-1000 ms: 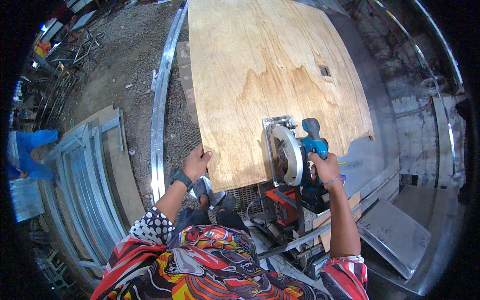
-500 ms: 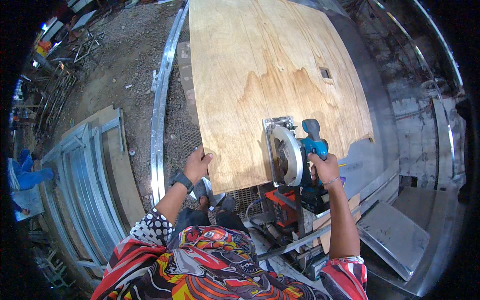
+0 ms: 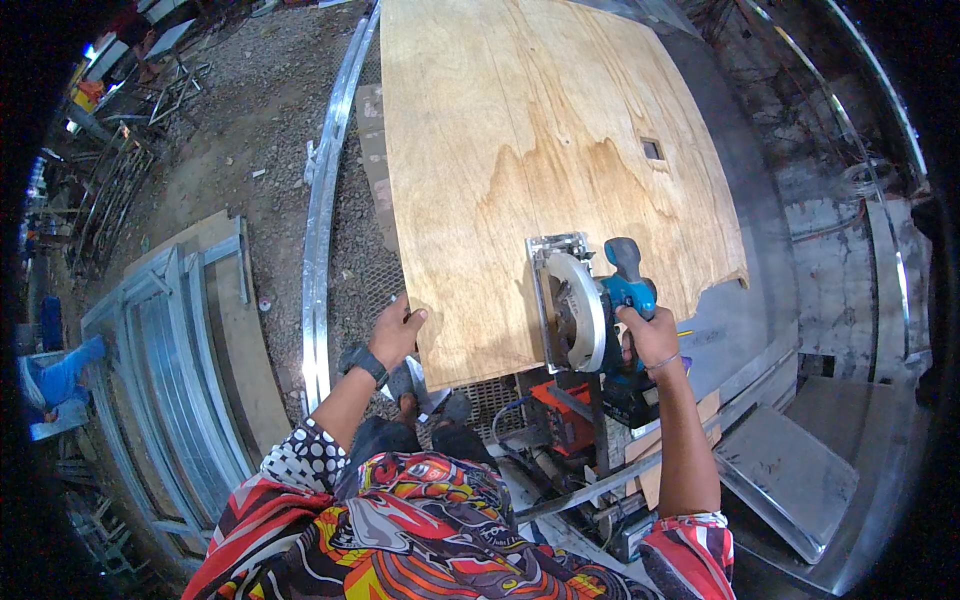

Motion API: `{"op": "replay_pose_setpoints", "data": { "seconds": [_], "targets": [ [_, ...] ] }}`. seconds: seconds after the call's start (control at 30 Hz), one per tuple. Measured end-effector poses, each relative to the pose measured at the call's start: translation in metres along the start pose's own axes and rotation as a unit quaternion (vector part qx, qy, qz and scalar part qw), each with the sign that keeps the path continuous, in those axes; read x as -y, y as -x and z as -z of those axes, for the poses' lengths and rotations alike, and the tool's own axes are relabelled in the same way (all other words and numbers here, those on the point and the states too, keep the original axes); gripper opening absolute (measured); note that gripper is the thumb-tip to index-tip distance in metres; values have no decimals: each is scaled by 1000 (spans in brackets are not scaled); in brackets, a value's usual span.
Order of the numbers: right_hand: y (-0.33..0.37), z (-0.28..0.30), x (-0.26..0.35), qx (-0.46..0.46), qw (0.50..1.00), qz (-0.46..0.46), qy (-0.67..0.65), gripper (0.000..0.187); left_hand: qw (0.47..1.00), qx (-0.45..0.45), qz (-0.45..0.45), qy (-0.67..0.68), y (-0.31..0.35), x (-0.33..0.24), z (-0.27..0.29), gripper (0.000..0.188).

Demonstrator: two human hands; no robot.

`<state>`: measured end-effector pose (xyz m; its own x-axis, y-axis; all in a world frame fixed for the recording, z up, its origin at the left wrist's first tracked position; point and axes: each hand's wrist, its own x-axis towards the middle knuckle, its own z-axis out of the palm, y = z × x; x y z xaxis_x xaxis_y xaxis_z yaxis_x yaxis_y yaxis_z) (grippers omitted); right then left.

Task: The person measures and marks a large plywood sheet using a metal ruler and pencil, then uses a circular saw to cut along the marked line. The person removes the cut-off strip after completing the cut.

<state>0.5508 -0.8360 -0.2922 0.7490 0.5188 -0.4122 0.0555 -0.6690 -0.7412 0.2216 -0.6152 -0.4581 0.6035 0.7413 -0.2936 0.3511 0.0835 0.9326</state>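
A large plywood sheet (image 3: pixel 470 120) with brown stains lies in front of me; a small square hole (image 3: pixel 652 149) is cut through its right part. On its near edge rests a teal and black circular saw (image 3: pixel 574 310) with a white blade guard and a flat metal base. My right hand (image 3: pixel 648 336) is closed around the saw's rear handle. At the sheet's left edge, my left hand (image 3: pixel 398 328) grips the plywood, thumb on top and fingers mostly hidden at the side. The saw blade itself is largely covered by the guard.
Long metal bars (image 3: pixel 320 220) run along the sheet's left side. Welded metal frames (image 3: pixel 180 370) lie farther left, near a person in blue trousers (image 3: pixel 65 375). A red machine (image 3: pixel 562 415) stands below the near edge. A metal tray-like panel (image 3: pixel 785 480) lies at lower right.
My hands, the saw and the plywood stay almost exactly in place. At the far left, the person in blue has shifted position.
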Motion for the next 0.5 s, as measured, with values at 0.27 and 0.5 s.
{"op": "replay_pose_setpoints", "data": {
  "seconds": [0.27,0.5],
  "targets": [
    [-4,2,-7,8,1000,16,5,32,999,-18,-26,-26,4,3,0,33],
    [1,1,-2,1,1000,12,6,32,1000,-3,29,-7,12,-20,-1,34]
  ]
}}
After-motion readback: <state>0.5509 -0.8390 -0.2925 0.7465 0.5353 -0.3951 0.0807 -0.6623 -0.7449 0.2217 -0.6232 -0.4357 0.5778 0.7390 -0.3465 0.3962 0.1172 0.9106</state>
